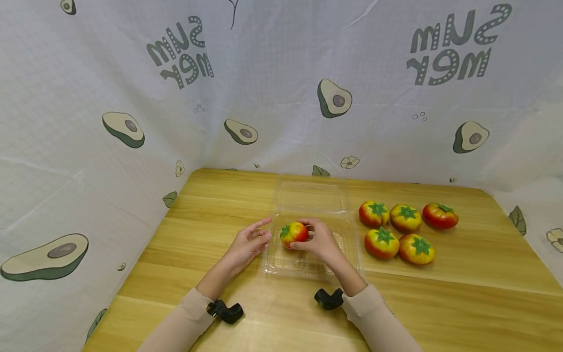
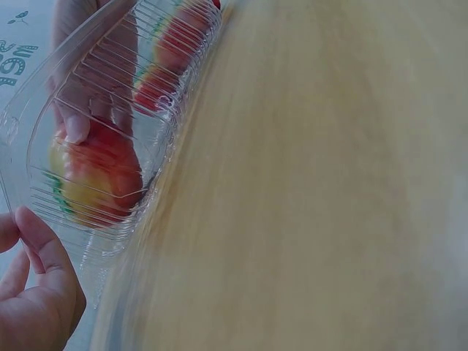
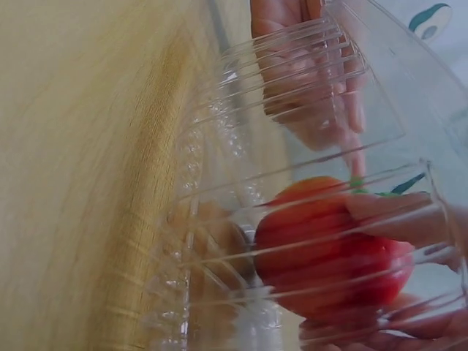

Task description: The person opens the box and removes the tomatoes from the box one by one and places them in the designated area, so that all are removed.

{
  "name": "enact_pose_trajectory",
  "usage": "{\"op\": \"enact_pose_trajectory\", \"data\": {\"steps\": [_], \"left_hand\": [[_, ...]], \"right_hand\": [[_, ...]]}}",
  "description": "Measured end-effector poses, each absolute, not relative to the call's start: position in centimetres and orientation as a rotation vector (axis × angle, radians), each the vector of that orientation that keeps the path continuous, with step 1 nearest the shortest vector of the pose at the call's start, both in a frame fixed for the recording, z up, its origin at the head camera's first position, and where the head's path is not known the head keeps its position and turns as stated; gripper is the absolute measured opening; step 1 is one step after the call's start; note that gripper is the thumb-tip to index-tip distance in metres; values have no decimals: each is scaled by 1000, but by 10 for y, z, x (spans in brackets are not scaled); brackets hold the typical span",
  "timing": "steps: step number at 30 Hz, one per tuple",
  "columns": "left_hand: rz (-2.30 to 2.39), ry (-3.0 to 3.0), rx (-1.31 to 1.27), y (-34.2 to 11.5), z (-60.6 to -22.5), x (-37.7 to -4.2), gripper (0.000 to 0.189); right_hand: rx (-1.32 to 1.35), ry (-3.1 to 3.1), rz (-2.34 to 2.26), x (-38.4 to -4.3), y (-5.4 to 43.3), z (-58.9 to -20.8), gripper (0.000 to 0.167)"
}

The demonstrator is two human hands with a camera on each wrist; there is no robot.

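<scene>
A red and yellow tomato (image 1: 293, 235) with a green leafy top is over the left part of a clear plastic box (image 1: 281, 268). My right hand (image 1: 320, 240) grips it from the right, thumb in front and fingers behind. Through the ribbed box wall, the same tomato (image 3: 329, 252) shows red between the fingers. My left hand (image 1: 247, 246) is at the box's left side. In the left wrist view, the thumb and forefinger of that hand (image 2: 44, 285) pinch the rim. The box's clear lid (image 1: 311, 195) lies folded back behind it.
Several more tomatoes (image 1: 381, 243) stand on the wooden table (image 1: 466, 288) just right of the box, one (image 1: 440, 216) a little apart from the others. A white printed cloth (image 1: 272, 98) hangs behind the table and along both sides.
</scene>
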State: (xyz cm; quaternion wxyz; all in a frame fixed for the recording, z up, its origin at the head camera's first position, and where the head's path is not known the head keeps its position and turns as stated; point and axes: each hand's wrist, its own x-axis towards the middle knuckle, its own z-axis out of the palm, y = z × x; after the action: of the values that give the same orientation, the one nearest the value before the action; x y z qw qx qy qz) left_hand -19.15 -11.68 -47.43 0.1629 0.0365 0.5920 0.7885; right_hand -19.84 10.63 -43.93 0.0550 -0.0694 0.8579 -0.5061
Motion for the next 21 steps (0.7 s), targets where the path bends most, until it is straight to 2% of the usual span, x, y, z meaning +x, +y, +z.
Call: {"op": "enact_pose_trajectory", "data": {"steps": [21], "left_hand": [[2241, 1705, 92, -117, -475, -192, 53]], "right_hand": [[-213, 2491, -1655, -195, 120, -433, 64]]}}
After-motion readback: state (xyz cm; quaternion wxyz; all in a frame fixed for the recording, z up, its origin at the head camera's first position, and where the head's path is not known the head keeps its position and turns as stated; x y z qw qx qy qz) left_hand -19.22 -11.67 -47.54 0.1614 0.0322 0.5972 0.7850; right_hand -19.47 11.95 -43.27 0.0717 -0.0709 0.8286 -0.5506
